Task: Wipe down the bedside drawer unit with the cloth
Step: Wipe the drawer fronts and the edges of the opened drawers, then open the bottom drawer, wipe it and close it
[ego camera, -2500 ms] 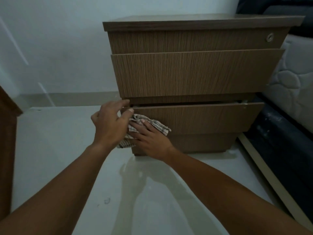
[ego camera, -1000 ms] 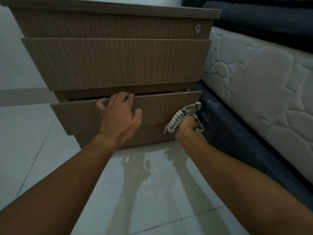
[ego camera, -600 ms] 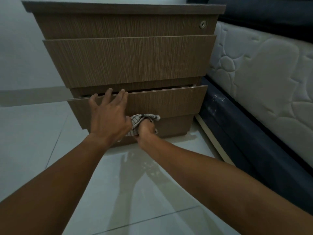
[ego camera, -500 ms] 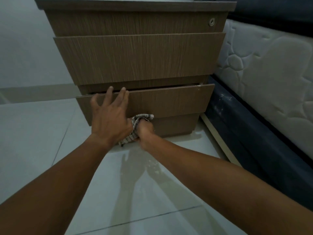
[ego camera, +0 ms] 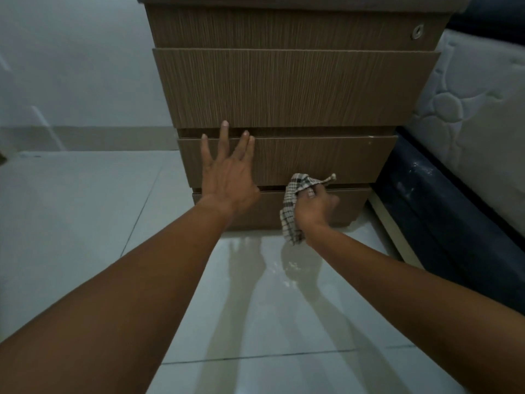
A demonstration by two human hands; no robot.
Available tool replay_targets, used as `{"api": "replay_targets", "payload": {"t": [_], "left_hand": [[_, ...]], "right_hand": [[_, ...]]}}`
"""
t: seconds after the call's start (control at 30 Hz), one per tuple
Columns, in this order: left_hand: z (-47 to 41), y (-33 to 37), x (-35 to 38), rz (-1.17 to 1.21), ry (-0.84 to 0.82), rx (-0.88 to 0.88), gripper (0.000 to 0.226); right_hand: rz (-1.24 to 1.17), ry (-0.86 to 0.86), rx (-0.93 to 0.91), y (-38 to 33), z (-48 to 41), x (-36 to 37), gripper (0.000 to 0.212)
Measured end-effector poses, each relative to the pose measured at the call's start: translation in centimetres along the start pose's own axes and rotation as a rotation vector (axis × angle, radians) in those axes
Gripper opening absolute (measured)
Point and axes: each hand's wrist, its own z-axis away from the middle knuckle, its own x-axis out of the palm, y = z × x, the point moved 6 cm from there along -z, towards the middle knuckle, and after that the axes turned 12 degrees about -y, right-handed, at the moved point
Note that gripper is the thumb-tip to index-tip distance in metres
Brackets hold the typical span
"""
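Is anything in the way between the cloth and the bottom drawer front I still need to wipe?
Only the left hand, spread flat on the left part of the bottom drawer front. The right hand holds the cloth at that drawer's lower edge; the panel's right part is clear.

Your right hand (ego camera: 314,204) is covering part of the cloth (ego camera: 292,206), and the frame's upper edge is cutting off the drawer unit's (ego camera: 295,86) top.

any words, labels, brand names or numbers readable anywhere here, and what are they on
None can be read.
The drawer unit shows only wood grain and a round metal lock with no legible marking.
The checked cloth in the right hand carries no print.
The mattress shows quilting only.
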Motion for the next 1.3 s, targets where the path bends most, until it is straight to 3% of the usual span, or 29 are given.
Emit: {"api": "replay_targets", "payload": {"t": [0.1, 0.2, 0.27, 0.37, 0.43, 0.53, 0.67, 0.87, 0.97, 1.07, 1.17, 1.3], "left_hand": [[0.5, 0.4, 0.4, 0.028, 0.047, 0.013, 0.09], [1.8, 0.9, 0.9, 0.034, 0.129, 0.158, 0.074], [2.4, 1.7, 2.5, 0.068, 0.03, 0.233, 0.055], [2.6, 1.8, 5.2, 0.172, -0.188, 0.129, 0.039], [2.3, 1.8, 6.7, 0.197, -0.22, 0.072, 0.054], [2.3, 0.5, 8.8, 0.244, -0.29, -0.024, 0.086], [2.1, -1.0, 9.6, 0.217, -0.32, -0.109, 0.095], [1.6, -1.1, 7.8, 0.181, -0.287, -0.075, 0.07], [3.6, -1.5, 9.1, 0.105, -0.306, -0.101, 0.043], [4.3, -1.3, 7.8, 0.033, -0.264, -0.088, 0.022], [3.7, -0.6, 6.8, 0.059, -0.255, -0.042, 0.023], [2.9, 0.0, 6.6, 0.24, -0.249, 0.129, 0.027]], "right_hand": [[0.137, 0.126, -0.051, -0.6, 0.2, -3.1, 0.029], [0.079, 0.24, -0.175, -0.9, 0.2, -5.2, 0.034], [0.06, 0.304, -0.242, -0.8, -0.1, -6.4, 0.035], [0.123, 0.325, -0.281, -0.3, -0.3, -7.6, 0.033], [0.147, 0.332, -0.319, -0.1, -0.1, -8.2, 0.032], [0.209, 0.316, -0.404, -0.4, 0.3, -8.3, 0.03], [0.282, 0.298, -0.508, -1.4, -0.1, -9.0, 0.028], [0.384, 0.266, -0.549, -0.9, -1.6, -9.5, 0.024], [0.578, 0.114, -0.538, 1.3, -2.6, -6.9, 0.02], [0.811, 0.071, -0.504, 2.3, -3.1, -6.3, 0.027], [1.095, 0.074, -0.596, 2.3, -2.3, -5.9, 0.041], [1.201, -0.049, -0.768, 2.1, 1.7, -2.5, 0.041]]}}
